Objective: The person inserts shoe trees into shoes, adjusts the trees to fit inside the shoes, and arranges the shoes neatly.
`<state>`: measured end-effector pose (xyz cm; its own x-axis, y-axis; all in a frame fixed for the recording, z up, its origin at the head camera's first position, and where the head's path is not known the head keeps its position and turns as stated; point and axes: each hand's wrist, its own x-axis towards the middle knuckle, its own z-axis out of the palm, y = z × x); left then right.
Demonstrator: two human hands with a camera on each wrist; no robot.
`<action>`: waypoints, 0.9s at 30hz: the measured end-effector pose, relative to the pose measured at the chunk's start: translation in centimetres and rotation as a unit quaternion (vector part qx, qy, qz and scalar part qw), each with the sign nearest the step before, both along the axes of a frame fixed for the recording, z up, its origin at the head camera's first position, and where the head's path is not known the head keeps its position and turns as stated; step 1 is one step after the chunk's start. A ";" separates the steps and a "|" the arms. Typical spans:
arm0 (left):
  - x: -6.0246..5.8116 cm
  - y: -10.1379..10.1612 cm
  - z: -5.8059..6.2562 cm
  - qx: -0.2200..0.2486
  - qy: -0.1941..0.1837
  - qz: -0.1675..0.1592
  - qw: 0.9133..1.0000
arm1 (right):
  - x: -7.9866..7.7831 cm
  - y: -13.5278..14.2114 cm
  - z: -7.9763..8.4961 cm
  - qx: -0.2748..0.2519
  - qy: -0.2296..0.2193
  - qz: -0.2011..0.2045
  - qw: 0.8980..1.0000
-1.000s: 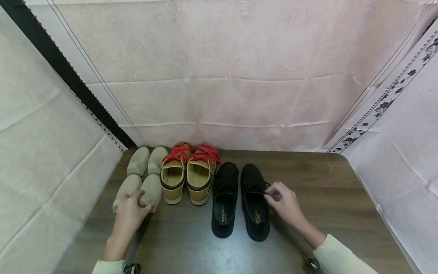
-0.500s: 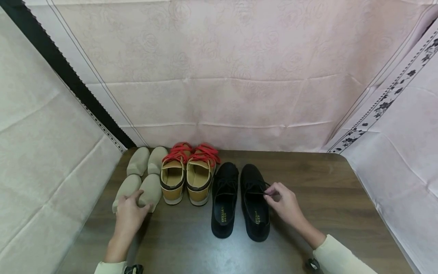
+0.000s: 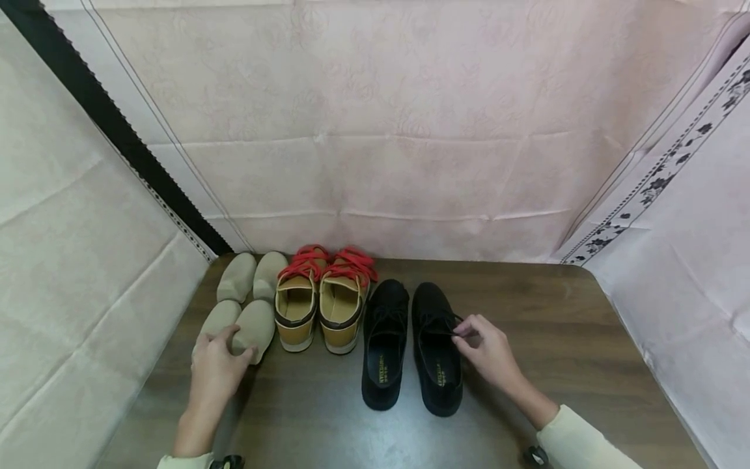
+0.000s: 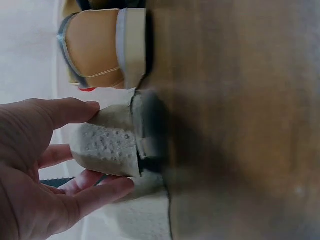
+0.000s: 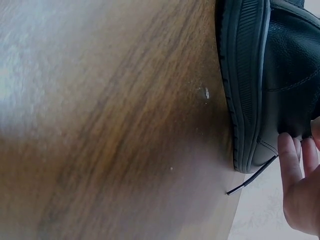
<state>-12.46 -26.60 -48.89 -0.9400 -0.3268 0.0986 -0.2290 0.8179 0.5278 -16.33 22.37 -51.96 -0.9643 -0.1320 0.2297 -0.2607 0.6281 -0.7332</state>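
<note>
Tidying along the counter (image 3: 527, 293) seems the step in hand; the next move probably calls for a light touch. At left, the left hand (image 3: 217, 371) pinches the near end of a beige piece (image 3: 258, 326), long axis running front to back. Further right, the right hand (image 3: 486, 345) pinches the lace (image 5: 252, 177) of the outer black shoe (image 3: 429, 301), toe pointing away, axis slanting slightly left.

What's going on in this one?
A person's right hand pinches a lace of the right-hand black shoe, while their left hand has thumb and fingers around a beige item. Two red-laced tan shoes stand between the beige items and the black pair, all on a wooden tabletop.
</note>
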 end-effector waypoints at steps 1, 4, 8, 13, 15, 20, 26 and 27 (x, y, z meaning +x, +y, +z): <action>0.1 0.0 0.1 -0.001 -0.004 0.001 1.000 | 0.1 0.0 -0.1 0.001 -0.001 0.001 1.000; 0.5 -0.1 0.5 -0.002 -0.010 0.001 1.000 | 0.2 -0.1 -0.3 0.001 -0.004 0.002 1.000; 0.6 -0.2 1.1 -0.005 0.000 -0.008 1.000 | 0.1 -0.1 -0.3 -0.002 -0.001 -0.001 1.000; 0.5 -0.2 1.6 -0.003 0.003 -0.011 1.000 | 0.0 0.0 -0.2 -0.005 0.002 0.001 1.000; 0.5 -0.1 1.8 -0.003 0.005 -0.011 1.000 | 0.0 0.0 -0.2 -0.006 0.001 0.002 1.000; 0.4 0.0 2.3 -0.002 0.014 -0.009 1.000 | 0.1 0.1 -0.1 -0.007 0.001 -0.001 1.000; 0.4 0.3 3.0 -0.002 0.041 0.001 0.999 | 0.1 0.1 0.0 -0.011 0.003 0.004 1.000; 0.4 0.4 3.1 -0.003 0.047 0.003 0.999 | 0.1 0.0 0.1 -0.012 0.003 0.005 1.000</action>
